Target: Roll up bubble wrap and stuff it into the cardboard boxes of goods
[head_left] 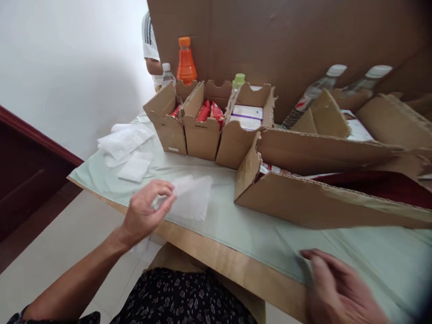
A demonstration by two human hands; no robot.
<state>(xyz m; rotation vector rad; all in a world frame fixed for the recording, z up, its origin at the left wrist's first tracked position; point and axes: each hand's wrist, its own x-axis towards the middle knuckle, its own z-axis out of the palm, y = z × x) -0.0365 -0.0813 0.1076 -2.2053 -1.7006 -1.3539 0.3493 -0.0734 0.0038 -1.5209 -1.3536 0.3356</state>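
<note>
My left hand is closed in a pinch on the edge of a translucent bubble wrap sheet, which spreads to the right just over the table. To the right, near the table's front edge, my right hand has thumb and fingers pressed together. Something thin and greyish seems to be at its fingertips, too blurred to name. Beyond my left hand lie more pieces of bubble wrap, a loose pile and a folded piece.
Cardboard bins with red packets and white-purple boxes line the back. A long cardboard tray stands at the right. Behind are an orange bottle and clear bottles. Another person's sleeve shows behind the cardboard panel.
</note>
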